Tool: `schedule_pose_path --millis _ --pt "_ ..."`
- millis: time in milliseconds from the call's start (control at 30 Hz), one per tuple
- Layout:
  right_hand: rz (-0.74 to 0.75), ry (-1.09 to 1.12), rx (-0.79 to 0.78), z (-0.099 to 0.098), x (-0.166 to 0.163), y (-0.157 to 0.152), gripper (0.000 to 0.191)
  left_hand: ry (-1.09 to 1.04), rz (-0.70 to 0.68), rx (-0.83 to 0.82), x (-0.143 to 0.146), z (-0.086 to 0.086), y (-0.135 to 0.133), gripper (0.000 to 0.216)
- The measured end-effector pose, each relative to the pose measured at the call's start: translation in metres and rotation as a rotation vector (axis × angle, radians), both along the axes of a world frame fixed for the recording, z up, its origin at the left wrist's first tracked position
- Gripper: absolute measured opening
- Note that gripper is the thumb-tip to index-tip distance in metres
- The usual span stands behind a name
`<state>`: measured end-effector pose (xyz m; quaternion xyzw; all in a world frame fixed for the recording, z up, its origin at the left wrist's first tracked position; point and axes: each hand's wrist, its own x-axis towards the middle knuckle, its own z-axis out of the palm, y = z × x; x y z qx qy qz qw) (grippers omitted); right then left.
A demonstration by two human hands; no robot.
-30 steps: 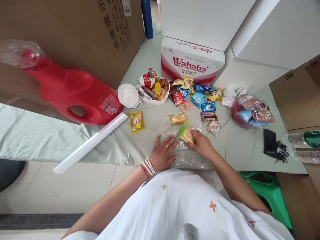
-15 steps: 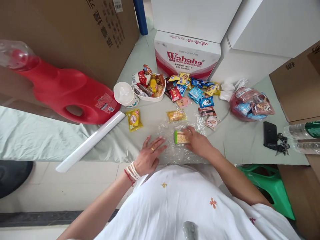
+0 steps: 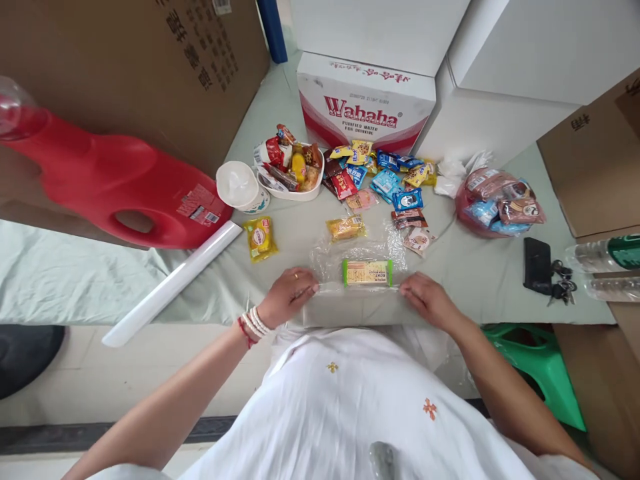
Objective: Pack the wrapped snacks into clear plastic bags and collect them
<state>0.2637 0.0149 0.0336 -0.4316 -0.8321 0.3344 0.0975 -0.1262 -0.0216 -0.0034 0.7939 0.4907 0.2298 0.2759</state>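
Note:
A sheet of clear plastic wrap (image 3: 325, 257) lies on the cloth-covered table. My left hand (image 3: 289, 293) pinches its near left corner, and my right hand (image 3: 426, 298) pinches the near right corner. Between the hands, a green-ended biscuit pack (image 3: 367, 273) rests on the film. Just beyond it lies a yellow snack packet (image 3: 347, 227), close to the film's far side. Another yellow wrapped snack (image 3: 261, 239) sits farther left, apart from the film.
A white bowl of snacks (image 3: 305, 195), paper cups (image 3: 243, 187) and a pile of small packets (image 3: 385, 183) stand behind. Left are a red jug (image 3: 125, 180) and a white roll (image 3: 173, 285); right, a red bowl (image 3: 467, 213), black wallet (image 3: 537, 265) and keys (image 3: 563, 283).
My right hand has left the biscuit pack and moved right and nearer to the film's corner. My left hand has closed on the opposite corner. The film's near edge is lifted away from me.

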Motion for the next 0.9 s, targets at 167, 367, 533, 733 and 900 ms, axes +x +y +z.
schedule_pose_path --millis 167,367,533,733,900 --pt "-0.031 -0.183 0.078 0.011 -0.012 0.067 0.027 0.128 0.157 -0.046 0.012 0.001 0.056 0.037" --pt "0.051 -0.518 0.141 0.013 -0.040 0.107 0.029 0.242 0.410 0.057 0.013 -0.022 0.069 0.031" --pt "-0.054 -0.373 0.320 0.019 -0.068 0.132 0.064 0.164 0.667 0.318 0.011 0.001 0.035 0.034" --pt "-0.058 -0.419 0.151 0.008 -0.098 0.157 0.079 0.295 0.031 0.234 0.086 0.020 0.017 0.051" --pt "0.181 -0.251 0.098 0.019 -0.081 0.142 0.030 0.419 -0.094 0.102 0.121 0.004 0.030 0.048"
